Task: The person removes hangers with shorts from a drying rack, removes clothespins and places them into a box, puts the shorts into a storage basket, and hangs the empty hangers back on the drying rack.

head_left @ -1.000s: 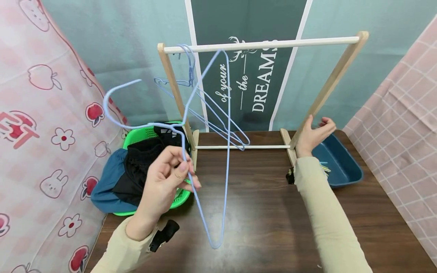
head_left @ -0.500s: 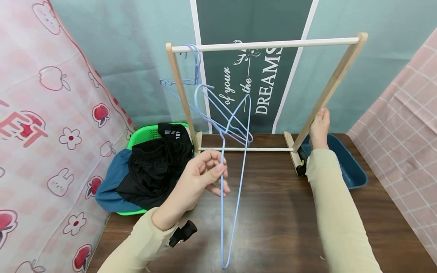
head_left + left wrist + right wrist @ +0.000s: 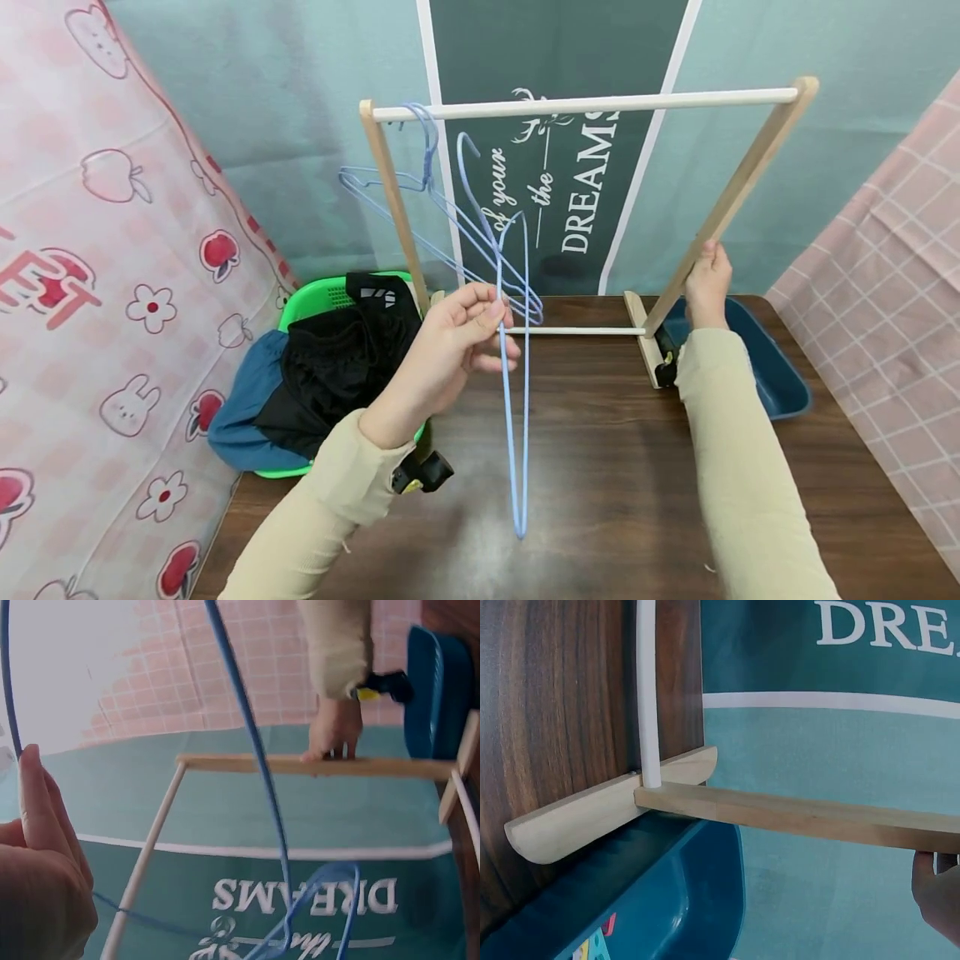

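Note:
My left hand [image 3: 459, 343] pinches a light blue wire hanger [image 3: 510, 417] on one side, between thumb and fingers. The hanger is seen nearly edge-on in the head view, its hook [image 3: 465, 171] upward and below the rack's white top rod [image 3: 585, 106]. My right hand [image 3: 707, 287] grips the rack's right wooden post [image 3: 750, 183]; in the right wrist view its fingertips [image 3: 924, 874] touch that post. More blue hangers [image 3: 429, 154] hang from the rod's left end; how many is unclear.
A green basket [image 3: 318, 293] stands at left with black and blue clothes [image 3: 337, 358]. Behind my right forearm sits a dark blue bin [image 3: 768, 358], with small colourful pieces [image 3: 592, 945] inside. Printed cloths line the back and sides of the wooden table [image 3: 592, 467].
My left hand has moved right and up, turning the hanger from hook-left to hook-up and nearly edge-on. From beside the right post, my right hand has come to grip it.

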{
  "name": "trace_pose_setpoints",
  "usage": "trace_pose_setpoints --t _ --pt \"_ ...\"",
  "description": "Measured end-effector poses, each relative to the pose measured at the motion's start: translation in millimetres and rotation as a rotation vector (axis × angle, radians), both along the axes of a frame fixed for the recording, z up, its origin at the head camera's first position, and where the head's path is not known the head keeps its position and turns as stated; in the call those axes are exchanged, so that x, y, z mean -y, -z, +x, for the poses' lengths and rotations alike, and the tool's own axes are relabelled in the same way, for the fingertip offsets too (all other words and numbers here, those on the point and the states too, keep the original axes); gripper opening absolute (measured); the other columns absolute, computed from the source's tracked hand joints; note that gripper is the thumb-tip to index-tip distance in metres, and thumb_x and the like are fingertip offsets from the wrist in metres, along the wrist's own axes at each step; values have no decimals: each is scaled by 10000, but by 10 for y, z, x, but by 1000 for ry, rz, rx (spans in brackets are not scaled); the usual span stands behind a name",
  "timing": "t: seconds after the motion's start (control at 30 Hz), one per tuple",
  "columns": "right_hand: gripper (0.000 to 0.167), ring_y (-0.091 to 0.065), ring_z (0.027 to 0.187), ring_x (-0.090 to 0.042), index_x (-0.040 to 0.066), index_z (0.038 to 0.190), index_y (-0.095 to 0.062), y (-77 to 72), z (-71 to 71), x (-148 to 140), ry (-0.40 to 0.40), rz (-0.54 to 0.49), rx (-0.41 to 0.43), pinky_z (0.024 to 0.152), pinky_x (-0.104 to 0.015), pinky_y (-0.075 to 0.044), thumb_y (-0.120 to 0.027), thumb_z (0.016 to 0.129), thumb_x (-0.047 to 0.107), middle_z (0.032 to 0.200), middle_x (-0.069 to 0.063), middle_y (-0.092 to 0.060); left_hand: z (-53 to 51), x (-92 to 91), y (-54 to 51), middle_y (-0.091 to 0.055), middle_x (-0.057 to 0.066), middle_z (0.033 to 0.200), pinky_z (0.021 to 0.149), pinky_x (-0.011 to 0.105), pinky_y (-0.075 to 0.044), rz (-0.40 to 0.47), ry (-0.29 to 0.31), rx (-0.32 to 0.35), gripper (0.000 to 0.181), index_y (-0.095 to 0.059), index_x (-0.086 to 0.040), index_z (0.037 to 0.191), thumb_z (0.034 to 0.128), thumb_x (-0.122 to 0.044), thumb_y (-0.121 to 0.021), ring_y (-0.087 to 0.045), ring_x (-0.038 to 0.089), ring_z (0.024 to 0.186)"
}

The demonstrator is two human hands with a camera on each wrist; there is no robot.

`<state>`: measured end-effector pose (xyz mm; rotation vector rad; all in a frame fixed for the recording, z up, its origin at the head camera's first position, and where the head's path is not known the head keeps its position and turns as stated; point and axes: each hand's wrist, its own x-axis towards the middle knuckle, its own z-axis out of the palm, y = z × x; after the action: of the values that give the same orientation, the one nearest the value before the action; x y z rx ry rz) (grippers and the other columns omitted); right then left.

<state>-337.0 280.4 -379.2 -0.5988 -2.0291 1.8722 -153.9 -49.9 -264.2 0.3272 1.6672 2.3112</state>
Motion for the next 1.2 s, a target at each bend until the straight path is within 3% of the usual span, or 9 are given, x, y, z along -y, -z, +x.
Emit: trace_pose_setpoints --t 0.17,0.27,0.43,0.6,0.73,0.93,1.1,1.2 --pt "527 -496 1019 -82 189 1400 -471 20 30 15 -6 36 -15 1056 -387 -387 -247 985 425 991 141 -480 -161 -104 -30 -559 -30 799 588 212 -564 71 -7 29 99 -455 -70 978 1021 -60 -366 -641 59 632" --pt "519 -500 990 -70 174 1387 -490 51 38 3 4 32 -55 1049 -385 -388 -262 985 409 975 136 -488 -269 -189 -35 -578 -23 817 588 210 -565 79 -73 20 84 -475 -37 1035 1015 -68 -400 -642 59 635" --pt "518 -482 878 -12 151 1373 -499 87 33 -48 13 31 -90 1002 -376 -390 -264 987 402 905 149 -470 -466 -308 -43 -614 1 896 604 188 -561 89 -200 -1 291 -482 73 1237 995 -87 -460 -654 47 667" --pt "515 -486 914 -14 185 1382 -486 99 58 -60 -1 83 -73 1024 -398 -409 -240 991 412 919 170 -458 -615 -330 -35 -606 16 986 653 181 -563 147 -236 -9 357 -457 65 1326 991 -56 -454 -666 45 733" --pt "511 -496 964 -55 167 1384 -481 47 110 -20 -22 100 -67 1049 -433 -404 -231 1000 394 927 166 -451 -698 -308 6 -597 -3 985 660 175 -559 200 -247 -21 380 -432 68 1361 989 -14 -434 -654 37 725" --pt "495 -509 1031 -128 143 1393 -470 -51 178 28 -33 80 -63 1074 -460 -386 -230 1014 353 961 130 -468 -771 -289 89 -579 52 1084 683 142 -546 185 -278 17 389 -441 46 1376 998 -45 -431 -642 8 745" --pt "514 -506 1142 -194 170 1405 -461 40 103 -17 -30 95 -64 1079 -437 -393 -224 1003 386 1068 100 -499 -799 -274 170 -557 134 1208 709 130 -542 143 -291 35 388 -458 26 1377 1001 -68 -436 -642 0 771" --pt "517 -511 1113 -173 168 1390 -477 102 46 -37 -27 98 -82 1064 -422 -403 -235 996 399 1053 110 -496 -813 -264 208 -555 172 1261 722 129 -541 127 -306 40 388 -469 21 1373 996 -73 -452 -649 -1 772"
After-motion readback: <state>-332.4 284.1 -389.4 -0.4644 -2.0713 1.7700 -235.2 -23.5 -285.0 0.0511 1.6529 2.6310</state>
